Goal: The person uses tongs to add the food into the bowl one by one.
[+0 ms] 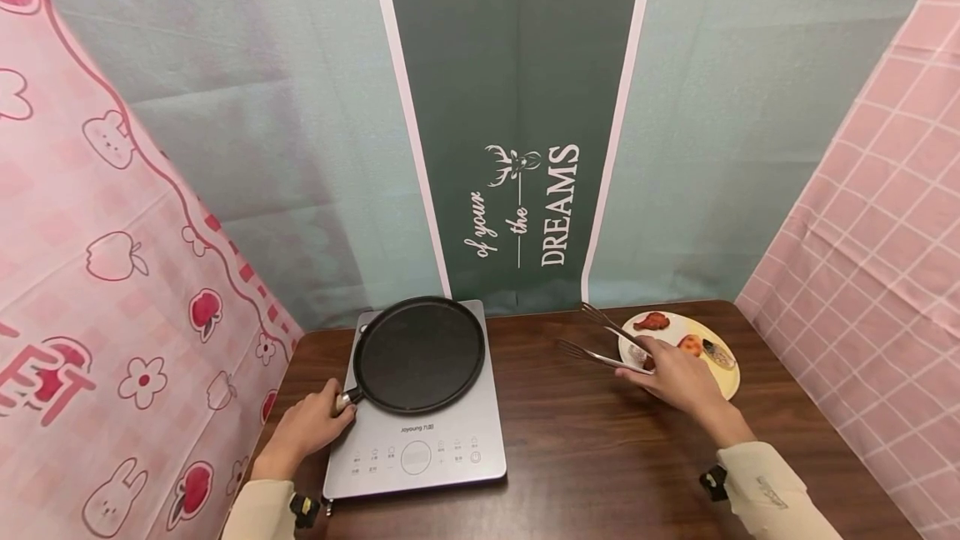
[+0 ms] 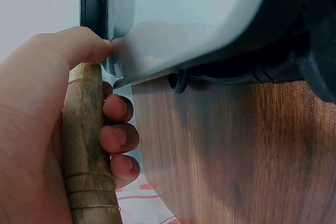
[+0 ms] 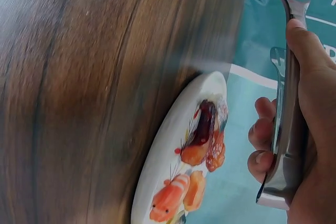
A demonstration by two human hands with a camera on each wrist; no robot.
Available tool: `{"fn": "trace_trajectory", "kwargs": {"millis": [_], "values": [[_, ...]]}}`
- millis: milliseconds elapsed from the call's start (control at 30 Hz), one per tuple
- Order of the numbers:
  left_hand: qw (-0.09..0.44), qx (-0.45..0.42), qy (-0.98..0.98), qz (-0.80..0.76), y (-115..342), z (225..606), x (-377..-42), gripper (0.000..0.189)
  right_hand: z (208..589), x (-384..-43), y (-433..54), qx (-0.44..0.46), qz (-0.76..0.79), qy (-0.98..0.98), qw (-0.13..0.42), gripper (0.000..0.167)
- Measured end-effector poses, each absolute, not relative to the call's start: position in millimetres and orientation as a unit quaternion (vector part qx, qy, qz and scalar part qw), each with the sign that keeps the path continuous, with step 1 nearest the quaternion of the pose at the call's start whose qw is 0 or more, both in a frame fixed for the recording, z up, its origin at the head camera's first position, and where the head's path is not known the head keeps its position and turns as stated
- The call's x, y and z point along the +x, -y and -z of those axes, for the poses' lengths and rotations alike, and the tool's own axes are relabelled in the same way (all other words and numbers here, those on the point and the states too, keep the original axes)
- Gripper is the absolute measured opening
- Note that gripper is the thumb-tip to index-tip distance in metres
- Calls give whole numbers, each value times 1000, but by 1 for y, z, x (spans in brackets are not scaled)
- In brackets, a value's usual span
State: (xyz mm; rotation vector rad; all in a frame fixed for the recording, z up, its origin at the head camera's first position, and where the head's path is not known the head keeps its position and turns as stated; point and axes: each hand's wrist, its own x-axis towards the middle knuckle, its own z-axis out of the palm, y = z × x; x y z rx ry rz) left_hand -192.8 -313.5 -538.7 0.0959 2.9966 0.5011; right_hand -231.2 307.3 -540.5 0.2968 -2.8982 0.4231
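Observation:
My left hand (image 1: 307,425) grips the wooden handle (image 2: 88,135) of a flat black pan (image 1: 420,354). The pan rests on a silver induction cooker (image 1: 450,473). In my right hand (image 1: 686,382) is a pair of metal tongs (image 3: 292,135), their two arms spread apart with nothing between the tips. The tongs point left, over the left edge of an oval plate (image 1: 705,336). A reddish-brown drumstick-like piece (image 1: 651,321) lies at the plate's back. Orange-red pieces (image 3: 170,200) show on it too; whether some are printed cannot be told. My hand partly hides the plate.
The cooker and plate stand on a dark wood table (image 1: 555,432), with bare wood between them. A green printed cloth (image 1: 517,107) hangs behind, and pink cloths (image 1: 150,298) hang along both sides.

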Motion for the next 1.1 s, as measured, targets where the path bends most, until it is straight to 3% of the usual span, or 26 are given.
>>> {"fn": "trace_trajectory", "kwargs": {"millis": [633,1100], "values": [[60,24,-984,-164,316,540,-193,29,533,-223,-343,78,-120,985,97,76],[61,26,-984,-164,316,540,-193,29,525,-219,-368,41,-128,989,65,82]]}}
